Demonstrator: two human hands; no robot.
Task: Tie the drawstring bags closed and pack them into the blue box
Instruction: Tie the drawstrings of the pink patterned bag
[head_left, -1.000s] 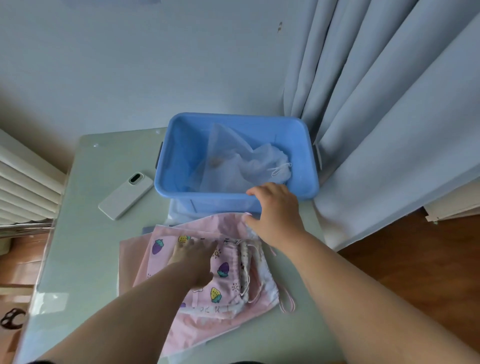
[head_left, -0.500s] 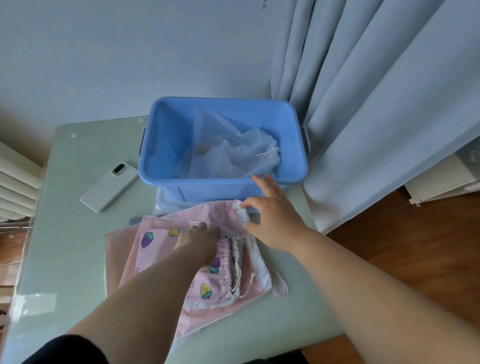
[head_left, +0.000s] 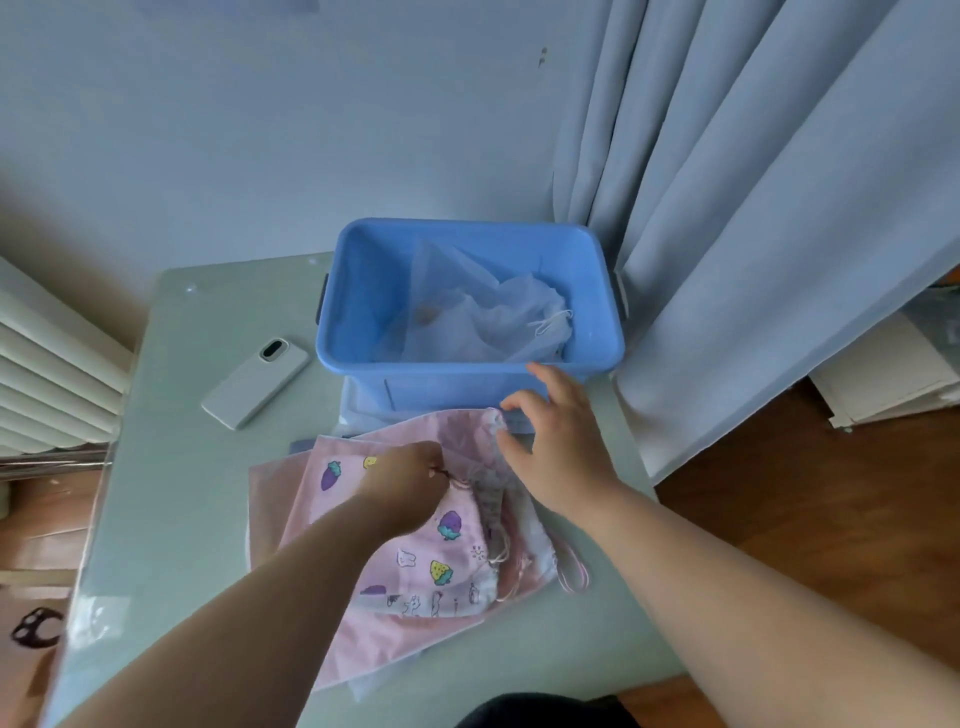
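Centre of frame: a strawberry-print drawstring bag (head_left: 441, 548) lies on top of a stack of plain pink bags (head_left: 374, 639), in front of the blue box (head_left: 467, 368) and not yet in it. How many bags make up the stack cannot be counted, because my forearms cover much of it and only the edges show.

My left hand (head_left: 408, 478) is curled knuckles-up on the printed bag and pinches a pink drawstring (head_left: 460, 482) at its fingertips. The fingertips themselves are hidden under the hand. My right hand (head_left: 561, 441) has its fingers spread and relaxed beside the gathered mouth of the upper pink bag. Whether the thumb touches the fabric is hard to make out. A loose loop of cord (head_left: 571, 574) trails off the stack at lower right.

Above the stack, the blue box holds a crumpled white mesh bag (head_left: 498, 327). Its cord shows at the right, and its lower part is hidden by the near wall. A pale phone (head_left: 255, 382) lies face down to the left of the box on the pale green table (head_left: 197, 519). A grey-blue curtain (head_left: 753, 234) fills the upper right and touches the box's right end. A white radiator (head_left: 47, 374) is cut off at the left edge. Wooden floor (head_left: 753, 545) shows at the right.
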